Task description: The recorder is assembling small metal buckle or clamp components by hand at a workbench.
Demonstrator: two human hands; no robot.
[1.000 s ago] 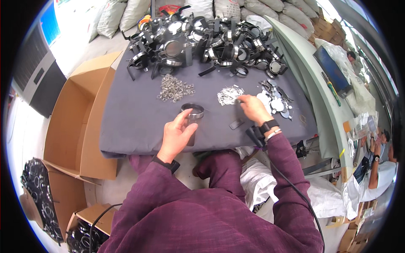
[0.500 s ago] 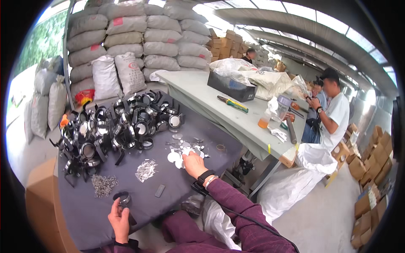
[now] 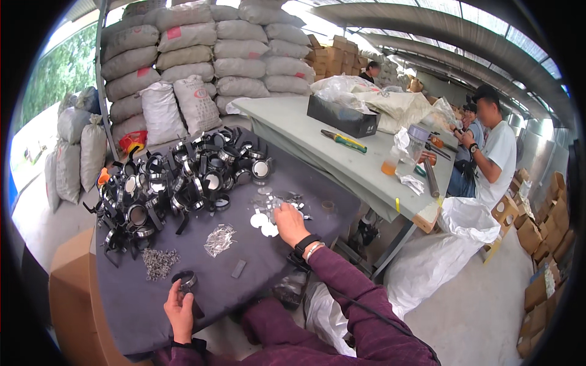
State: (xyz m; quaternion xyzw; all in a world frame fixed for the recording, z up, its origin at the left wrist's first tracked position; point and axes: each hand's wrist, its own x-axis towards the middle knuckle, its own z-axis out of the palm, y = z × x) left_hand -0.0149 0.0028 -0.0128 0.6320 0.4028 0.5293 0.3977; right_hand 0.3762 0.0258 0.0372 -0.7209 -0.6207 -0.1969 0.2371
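At the near left of the dark-covered table, my left hand [image 3: 180, 314] is closed around a black round case [image 3: 188, 280] with a strap-like arm, its open ring facing up. My right hand [image 3: 290, 224] reaches down into a small pile of thin discs, fingers bent together. Whatever is between those fingertips is hidden. White discs [image 3: 264, 224] lie just left of them, with clear discs [image 3: 264, 198] beyond. A large heap of similar black round cases [image 3: 183, 177], many with pale faces, covers the table's far left.
Small metal parts [image 3: 160, 263], thin silver pins [image 3: 220, 240] and a grey rectangular block [image 3: 238, 268] lie between my hands. On the pale green table [image 3: 287, 116] are pliers [image 3: 343, 141] and a black box [image 3: 342, 116]. A white sack [image 3: 433, 262] stands right; co-workers sit beyond.
My right hand has shifted slightly farther away within the disc pile, uncovering more of the white discs. My left hand keeps its hold on the black case. The whole view has tilted a little.
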